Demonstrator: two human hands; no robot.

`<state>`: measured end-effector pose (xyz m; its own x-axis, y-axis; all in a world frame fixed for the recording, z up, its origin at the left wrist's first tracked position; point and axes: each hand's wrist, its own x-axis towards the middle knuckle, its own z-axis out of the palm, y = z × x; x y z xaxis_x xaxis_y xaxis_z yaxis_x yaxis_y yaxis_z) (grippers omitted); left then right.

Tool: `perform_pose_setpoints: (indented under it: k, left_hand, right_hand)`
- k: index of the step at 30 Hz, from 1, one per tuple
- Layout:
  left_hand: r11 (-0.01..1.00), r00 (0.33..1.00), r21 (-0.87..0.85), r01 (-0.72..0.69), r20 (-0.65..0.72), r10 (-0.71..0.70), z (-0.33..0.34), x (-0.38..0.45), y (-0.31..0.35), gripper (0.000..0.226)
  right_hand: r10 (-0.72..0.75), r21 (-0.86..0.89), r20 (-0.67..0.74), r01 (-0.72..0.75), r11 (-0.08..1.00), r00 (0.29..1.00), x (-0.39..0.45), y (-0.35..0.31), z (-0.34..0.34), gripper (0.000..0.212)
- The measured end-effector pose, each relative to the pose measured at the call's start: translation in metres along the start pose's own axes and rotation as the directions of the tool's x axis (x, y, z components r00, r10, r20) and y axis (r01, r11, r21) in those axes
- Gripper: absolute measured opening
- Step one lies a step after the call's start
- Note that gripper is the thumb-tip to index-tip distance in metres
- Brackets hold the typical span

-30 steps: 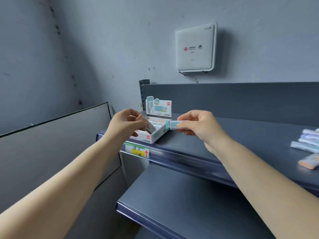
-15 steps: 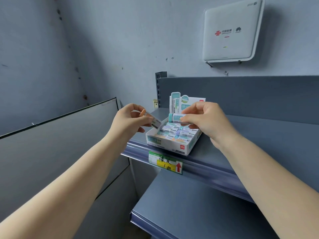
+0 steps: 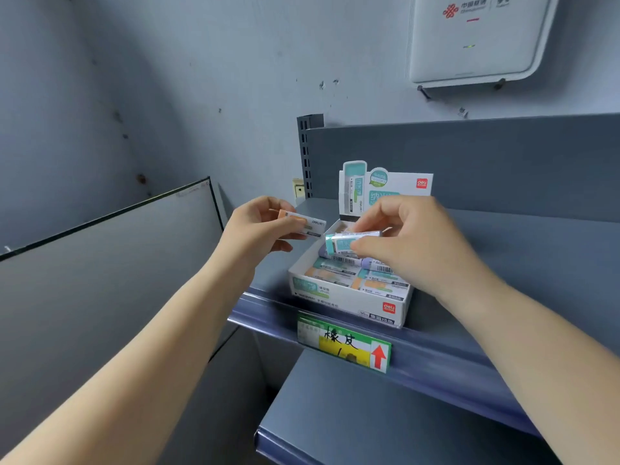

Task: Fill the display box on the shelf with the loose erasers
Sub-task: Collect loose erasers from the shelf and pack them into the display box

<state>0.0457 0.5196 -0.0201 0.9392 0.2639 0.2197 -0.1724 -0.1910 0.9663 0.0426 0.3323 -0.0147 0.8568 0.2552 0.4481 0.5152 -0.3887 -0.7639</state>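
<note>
Right hand (image 3: pixel 412 250) hides display box (image 3: pixel 349 302) rear; teal eraser (image 3: pixel 342 245) pinched.

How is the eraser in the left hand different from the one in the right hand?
The left hand's eraser has an orange end; the right hand's eraser has a teal one. The left one is held beside the display box, the right one above the erasers already inside. Both are sleeved bars, pinched by fingertips.

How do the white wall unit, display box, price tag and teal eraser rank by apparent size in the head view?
1. white wall unit, though cropped
2. display box
3. price tag
4. teal eraser, partly hidden by the right hand
</note>
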Motion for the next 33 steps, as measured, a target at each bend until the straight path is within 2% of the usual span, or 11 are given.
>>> perform_pose_setpoints:
  k: [8, 16, 22, 26, 31, 33]
  left_hand:
    - [0.993, 0.988, -0.114, -0.003, 0.154, 0.021, -0.005, 0.022, -0.010, 0.016]
    - [0.983, 0.943, -0.179, -0.027, 0.320, 0.085, -0.004, 0.043, -0.010, 0.019]
    - [0.978, 0.894, -0.203, -0.052, 0.426, 0.137, -0.004, 0.046, -0.017, 0.016]
    - [0.973, 0.859, -0.219, -0.067, 0.484, 0.169, -0.006, 0.045, -0.020, 0.019]
    - [0.975, 0.804, -0.190, -0.113, 0.560, 0.202, -0.008, 0.038, -0.015, 0.030]
    - [0.979, 0.798, -0.152, -0.138, 0.568, 0.201, -0.010, 0.036, -0.013, 0.031]
  right_hand:
    - [0.083, -0.136, -0.021, -0.085, 0.987, 0.996, 0.006, 0.000, 0.005, 0.016]
    - [0.201, -0.298, 0.025, -0.185, 0.937, 0.979, 0.015, -0.003, 0.021, 0.019]
    - [0.205, -0.454, -0.004, -0.185, 0.871, 0.979, 0.015, -0.007, 0.026, 0.019]
    - [0.212, -0.476, 0.006, -0.184, 0.860, 0.977, 0.014, -0.007, 0.028, 0.005]
    - [0.187, -0.516, 0.041, -0.140, 0.845, 0.982, 0.014, -0.005, 0.028, 0.012]
    - [0.164, -0.518, 0.006, -0.137, 0.844, 0.987, 0.014, -0.002, 0.027, 0.009]
